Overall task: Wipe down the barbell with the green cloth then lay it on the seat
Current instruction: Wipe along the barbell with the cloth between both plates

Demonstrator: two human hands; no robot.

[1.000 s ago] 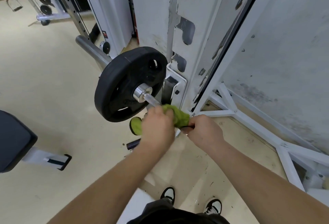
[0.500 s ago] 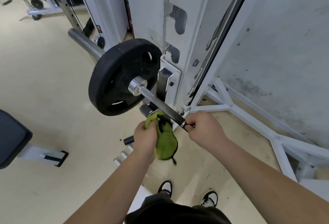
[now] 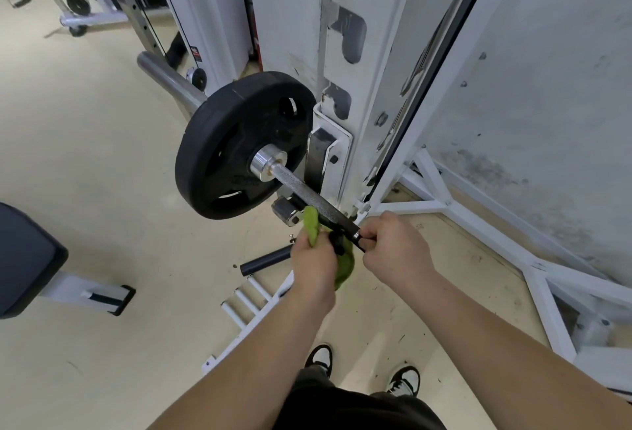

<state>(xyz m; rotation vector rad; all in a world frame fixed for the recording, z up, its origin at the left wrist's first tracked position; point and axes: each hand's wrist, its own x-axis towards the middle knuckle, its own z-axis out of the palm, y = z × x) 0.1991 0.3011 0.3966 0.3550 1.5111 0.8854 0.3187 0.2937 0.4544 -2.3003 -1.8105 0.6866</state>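
My right hand (image 3: 393, 252) fingers grip the stiff, heavy barbell (image 3: 307, 192) end at centre frame, while my left hand (image 3: 313, 264) fingers bunch the soft, light green cloth (image 3: 343, 267) just below it.

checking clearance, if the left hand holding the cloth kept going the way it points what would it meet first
Likely the chrome collar just past the green cloth in the left hand, then the black plate; depth is unclear.

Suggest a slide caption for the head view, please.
Left hand bunches green cloth below barbell; right hand grips its end.
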